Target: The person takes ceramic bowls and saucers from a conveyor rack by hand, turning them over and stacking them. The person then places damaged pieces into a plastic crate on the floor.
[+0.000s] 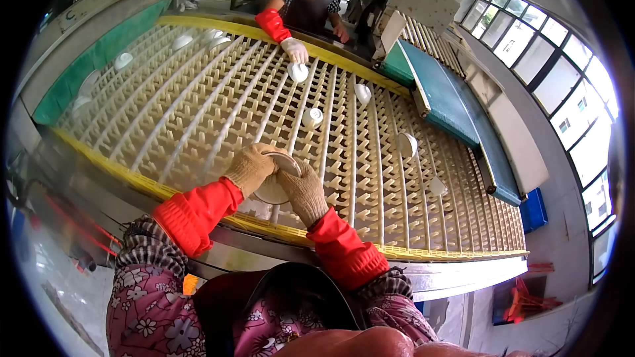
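Observation:
My left hand, in a tan knitted glove, is closed on one side of a pale round bowl. From the other side my right hand, gloved alike, grips it too. The gloves partly cover the bowl, so I cannot tell whether a second piece is with it. Both hands are above the near edge of a wide conveyor with cream pegs and pale rods. Farther along the belt lie a white cup-like piece, another white piece and a tilted white bowl.
Across the conveyor, a co-worker's white-gloved hand touches a white piece. Yellow edging runs along the near side. A teal belt stands at the right, with a blue bin past its end.

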Motion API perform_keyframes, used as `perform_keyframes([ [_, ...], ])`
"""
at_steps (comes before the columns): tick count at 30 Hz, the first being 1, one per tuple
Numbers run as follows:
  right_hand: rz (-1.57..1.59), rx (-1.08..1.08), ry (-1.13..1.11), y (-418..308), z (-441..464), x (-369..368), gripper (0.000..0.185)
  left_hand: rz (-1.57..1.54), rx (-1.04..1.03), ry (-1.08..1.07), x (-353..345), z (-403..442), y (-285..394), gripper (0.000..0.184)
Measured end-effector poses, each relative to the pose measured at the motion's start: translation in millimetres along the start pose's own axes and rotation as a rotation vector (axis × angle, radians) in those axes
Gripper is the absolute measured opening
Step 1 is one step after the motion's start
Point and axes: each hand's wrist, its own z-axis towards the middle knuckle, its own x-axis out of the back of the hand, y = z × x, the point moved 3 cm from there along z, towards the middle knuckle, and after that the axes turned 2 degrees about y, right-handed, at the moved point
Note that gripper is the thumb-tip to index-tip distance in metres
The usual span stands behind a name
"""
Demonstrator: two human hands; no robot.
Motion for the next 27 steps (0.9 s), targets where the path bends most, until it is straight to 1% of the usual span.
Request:
perform_keyframes([
  [2,0.036,-0.025,-0.031,19,-3,-2,0.032,0.002,0.075,-0.004,-4,-2,6,0.040],
  [3,0.127,-0.137,-0.055,18,-8,1,0.032,0.002,0.111,-0.009,-7,-2,7,0.041],
  [4,0.216,-0.249,-0.077,16,-12,3,0.032,0.003,0.099,-0.016,-9,-2,6,0.041],
  [7,0.189,-0.278,-0.117,11,-12,12,0.033,-0.008,0.051,-0.026,-17,0,-2,0.039],
  [9,0.295,-0.322,-0.085,10,-15,14,0.032,-0.036,0.008,-0.020,-23,0,-7,0.038],
  [10,0.346,-0.341,-0.071,11,-16,16,0.033,-0.034,0.023,-0.037,-25,-1,-7,0.039],
  [12,0.080,-0.135,-0.105,16,-18,22,0.033,-0.032,0.052,-0.073,-31,0,-6,0.041],
  [14,-0.039,0.051,-0.084,26,-18,25,0.033,-0.043,0.062,-0.099,-34,1,-6,0.041],
  [15,-0.025,0.133,-0.048,26,-18,25,0.034,-0.049,0.069,-0.112,-36,0,-8,0.040],
  [17,0.042,0.158,-0.013,33,-18,27,0.035,-0.023,-0.004,-0.095,-39,1,-11,0.039],
  [18,0.093,0.101,-0.014,26,-20,28,0.034,-0.009,-0.038,-0.087,-41,0,-13,0.039],
  [21,0.227,-0.093,-0.064,19,-22,32,0.035,-0.075,0.051,-0.165,-32,-7,12,0.040],
  [22,0.269,-0.161,-0.086,22,-24,32,0.035,-0.056,0.042,-0.145,-35,-8,8,0.040],
  [24,0.315,-0.224,-0.077,28,-27,30,0.035,-0.020,0.003,-0.096,-40,-7,2,0.041],
  [25,0.330,-0.237,-0.068,33,-23,32,0.035,-0.006,0.010,-0.109,-41,-1,5,0.041],
  [26,0.384,-0.295,-0.118,46,-20,31,0.042,0.008,0.027,-0.126,-41,-1,8,0.042],
  [27,0.315,-0.219,-0.116,49,-21,32,0.043,0.025,0.053,-0.147,-42,-4,7,0.042],
])
